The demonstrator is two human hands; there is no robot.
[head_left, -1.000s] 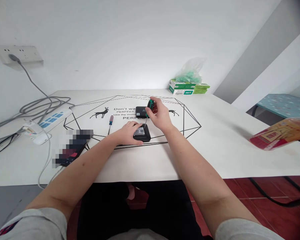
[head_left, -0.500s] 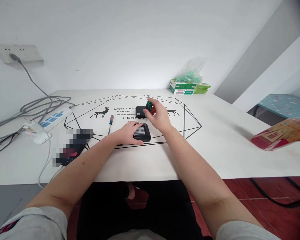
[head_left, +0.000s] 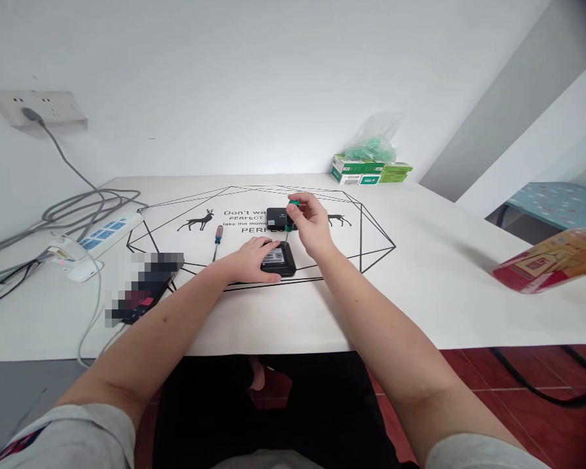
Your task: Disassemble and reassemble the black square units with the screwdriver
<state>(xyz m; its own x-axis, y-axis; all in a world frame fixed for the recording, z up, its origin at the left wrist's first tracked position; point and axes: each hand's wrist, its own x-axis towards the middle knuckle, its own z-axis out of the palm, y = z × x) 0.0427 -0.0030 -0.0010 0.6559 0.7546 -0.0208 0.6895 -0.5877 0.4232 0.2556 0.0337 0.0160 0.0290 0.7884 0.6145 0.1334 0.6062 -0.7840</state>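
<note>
A black device [head_left: 286, 266] with a pale label lies on the white table. My left hand [head_left: 252, 260] grips its left side, fingers over the top and thumb along the near edge. My right hand [head_left: 311, 225] is closed around the green-and-black handle of a screwdriver [head_left: 290, 227], held upright with its shaft down at the device's far edge. Just behind is a second black box [head_left: 275, 217], partly hidden by the right hand. Another screwdriver [head_left: 219, 234], with a red-and-blue handle, lies left of the left hand.
A phone [head_left: 151, 286], partly pixelated, lies near my left forearm. Farther left are a power strip [head_left: 108, 234] and coiled cables. Green-and-white boxes [head_left: 359, 167] stand at the wall; a red-orange package [head_left: 547, 264] is at the right.
The fingers of my right hand have shifted around the screwdriver's handle, which now shows its green top. My left hand stays on the black device.
</note>
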